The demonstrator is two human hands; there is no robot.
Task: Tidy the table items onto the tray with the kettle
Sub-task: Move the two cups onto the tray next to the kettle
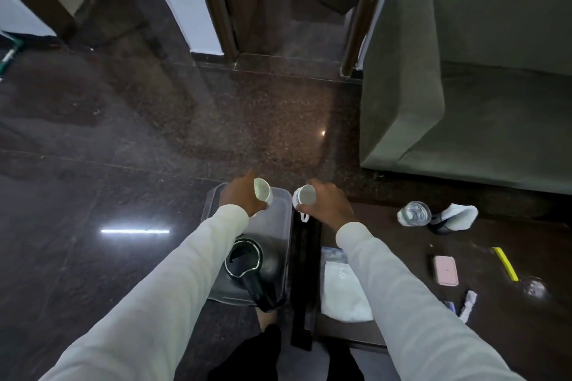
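Fingers of the left hand wrap a white cup, tipped on its side with the open mouth facing the camera, held over the far end of the clear tray. Right hand grips a second cup the same way, mouth tilted toward us, its handle hanging down, just beside the tray's right rim and above the dark strip that runs along the desk edge. The two cups sit close together but apart, neither touching the tray as far as I can tell. Both sleeves are pale and long.

Down in the near end of the tray stands the black kettle, lid open, handle pointing toward the person.

Over on the dark desk to the right: a white bag partly under the right sleeve, a plastic bottle lying at the far side, a white cloth next to it, a pink case, a yellow strip and a small sachet near the front edge. Grey sofa sits beyond the desk on the polished floor
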